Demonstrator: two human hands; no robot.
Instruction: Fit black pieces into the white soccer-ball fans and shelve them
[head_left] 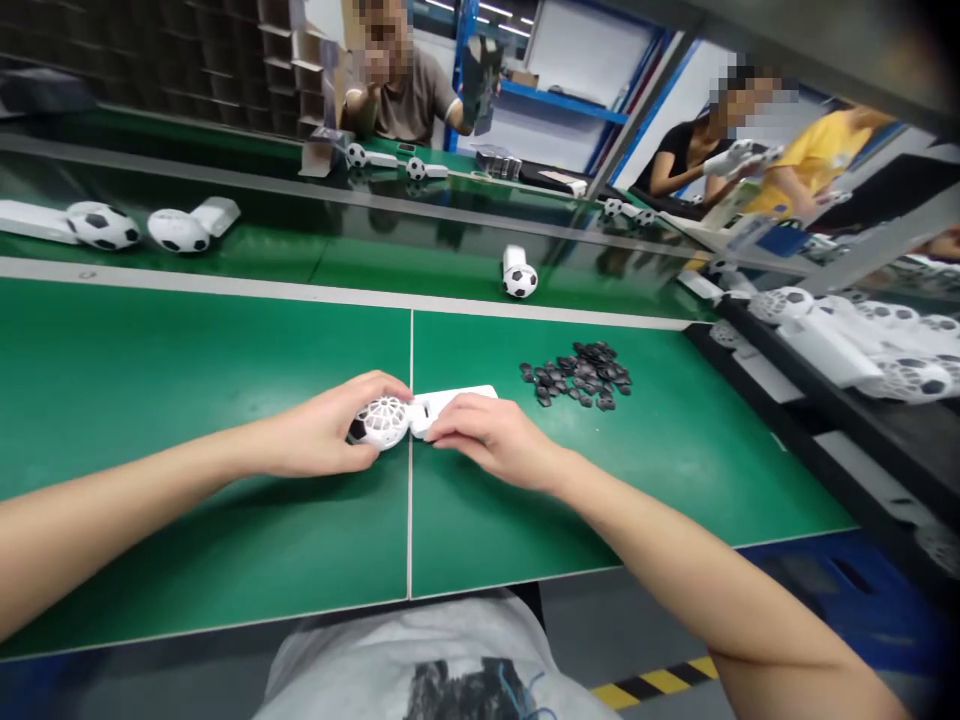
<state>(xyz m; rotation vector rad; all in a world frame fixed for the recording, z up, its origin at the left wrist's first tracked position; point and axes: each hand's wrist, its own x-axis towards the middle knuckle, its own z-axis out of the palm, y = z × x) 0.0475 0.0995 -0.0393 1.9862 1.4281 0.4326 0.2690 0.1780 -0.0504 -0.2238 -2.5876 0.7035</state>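
Note:
A white handheld fan (386, 422) with a football-patterned round head lies across the pale seam of the green table, its web-like grille facing up. My left hand (326, 425) is wrapped around the head, thumb at the near side and fingers over the far side. Pinched together, the fingers of my right hand (502, 440) press on the handle close to the neck, beside a small dark slot. Part of the handle is hidden under that hand. Right of it lies a loose pile of small black plastic pieces (581, 375).
Beyond a pale rail, more football fans (519, 275) lie on a green strip, with others (101, 226) at left. A black rack (780, 400) loaded with fans (832, 340) stands at right. Several people (409, 95) work across the line.

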